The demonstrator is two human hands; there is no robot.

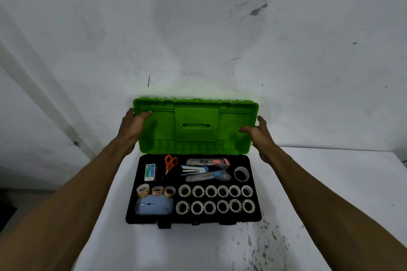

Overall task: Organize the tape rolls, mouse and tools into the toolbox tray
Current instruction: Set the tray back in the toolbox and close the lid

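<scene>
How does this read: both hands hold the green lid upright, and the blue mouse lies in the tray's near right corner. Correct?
Not quite. The head view shows the mouse in the tray's near left corner, not the right. The rest stands: the left hand and the right hand hold the green lid upright.

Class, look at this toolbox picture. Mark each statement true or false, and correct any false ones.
1. The left hand and right hand both grip the raised green lid. True.
2. The scissors have blue handles. False: the handles are orange.
3. The blue mouse lies in the near-left corner of the toolbox tray. True.
4. The small white tape rolls form a single row. False: they stand in two rows of six.
</scene>
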